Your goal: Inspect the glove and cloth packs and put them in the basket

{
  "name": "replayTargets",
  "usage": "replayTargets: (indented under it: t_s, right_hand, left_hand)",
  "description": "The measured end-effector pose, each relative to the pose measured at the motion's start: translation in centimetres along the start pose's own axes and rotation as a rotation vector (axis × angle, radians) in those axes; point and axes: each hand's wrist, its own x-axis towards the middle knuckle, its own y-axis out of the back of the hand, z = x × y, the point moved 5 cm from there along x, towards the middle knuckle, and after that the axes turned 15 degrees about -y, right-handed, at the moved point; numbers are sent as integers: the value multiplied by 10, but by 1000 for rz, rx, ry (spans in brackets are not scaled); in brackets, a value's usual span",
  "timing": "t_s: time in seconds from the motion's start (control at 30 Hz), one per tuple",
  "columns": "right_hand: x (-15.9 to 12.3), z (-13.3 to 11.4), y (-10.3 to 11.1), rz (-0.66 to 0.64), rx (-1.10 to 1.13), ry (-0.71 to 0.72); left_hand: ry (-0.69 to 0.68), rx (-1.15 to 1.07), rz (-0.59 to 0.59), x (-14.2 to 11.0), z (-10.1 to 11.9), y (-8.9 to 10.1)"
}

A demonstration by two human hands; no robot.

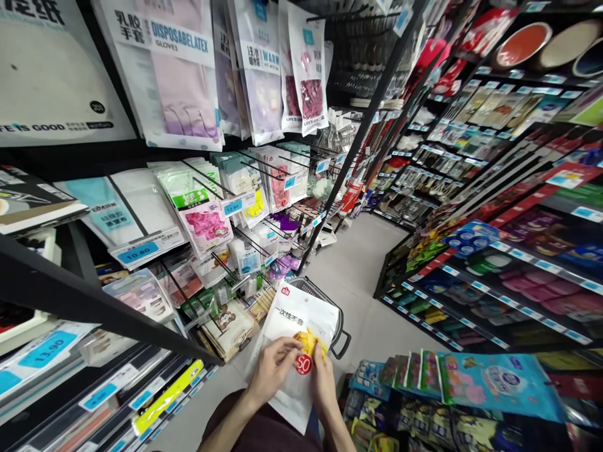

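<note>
A white packet of disposable gloves (287, 320) with Chinese print, a yellow picture and a red "50" mark is tilted in front of my body. My right hand (324, 376) grips its right edge, the thumb lying on the front face. Over the front face is my left hand (274, 367), its fingers loosely bent and a little apart from the thumb. Its fingertips are near the yellow picture. Behind the packet, a dark basket (343, 344) shows its rim and handle, mostly covered.
Hooks at left carry glove packets (207, 220) and larger latex glove bags (183, 81). A black shelf post (355, 157) slants beside them. Grey floor (358, 257) runs along the aisle. Blue packs (504, 383) hang at lower right, below stocked shelves (518, 270).
</note>
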Motion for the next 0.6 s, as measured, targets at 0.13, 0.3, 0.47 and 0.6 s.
replayTargets:
  t_s: [0.13, 0.3, 0.47, 0.6]
  right_hand:
    - [-1, -12, 4, 16, 91, 17]
    - [2, -19, 11, 77, 161, 19]
    - [4, -20, 19, 142, 136, 20]
    - [6, -21, 27, 199, 160, 100]
  left_hand:
    - [-115, 163, 269, 12, -2, 38]
    - [118, 21, 78, 20, -14, 53]
    - [152, -60, -53, 11, -12, 43]
    - [181, -77, -22, 6, -20, 37]
